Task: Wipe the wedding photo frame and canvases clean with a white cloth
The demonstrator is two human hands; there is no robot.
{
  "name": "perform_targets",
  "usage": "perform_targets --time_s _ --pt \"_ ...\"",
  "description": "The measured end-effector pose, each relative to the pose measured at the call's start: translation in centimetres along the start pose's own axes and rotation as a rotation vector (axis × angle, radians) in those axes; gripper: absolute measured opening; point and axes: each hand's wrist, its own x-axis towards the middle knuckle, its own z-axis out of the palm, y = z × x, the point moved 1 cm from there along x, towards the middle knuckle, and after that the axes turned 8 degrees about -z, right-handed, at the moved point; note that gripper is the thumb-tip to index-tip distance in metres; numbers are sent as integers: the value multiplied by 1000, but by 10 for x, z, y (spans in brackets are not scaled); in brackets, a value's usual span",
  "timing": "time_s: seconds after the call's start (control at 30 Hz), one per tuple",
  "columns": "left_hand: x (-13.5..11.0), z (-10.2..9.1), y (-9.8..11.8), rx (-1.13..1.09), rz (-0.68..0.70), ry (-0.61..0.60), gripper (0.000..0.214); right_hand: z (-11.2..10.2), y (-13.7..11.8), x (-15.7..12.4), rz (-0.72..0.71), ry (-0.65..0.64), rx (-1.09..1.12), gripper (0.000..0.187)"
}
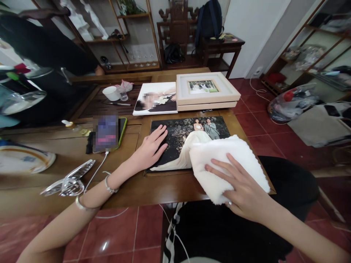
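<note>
A dark wedding photo print lies flat near the front edge of the wooden table. It shows a couple, one in a long white gown. My left hand rests on the print's left side with the fingers spread. Under my right hand is a fluffy white cloth, pressed over the lower right of the print and the table edge. The right thumb tucks beneath the cloth's near edge while the other fingers lie across its top. Part of the print is hidden by the cloth.
Behind the print are a white photo panel and stacked cream frames. To the left lie a charging phone, a dropper bottle, a silver butterfly-shaped ornament and a white cup. A person in dark clothes is at the far left.
</note>
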Motion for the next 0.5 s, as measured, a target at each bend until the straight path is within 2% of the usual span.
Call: perform_targets --time_s 0.13,0.5 --pt "0 0 -1 9 18 7 53 6 24 10 7 -5 -6 15" --pt "0 -1 -2 1 7 -5 53 17 127 60 191 -37 -90 16"
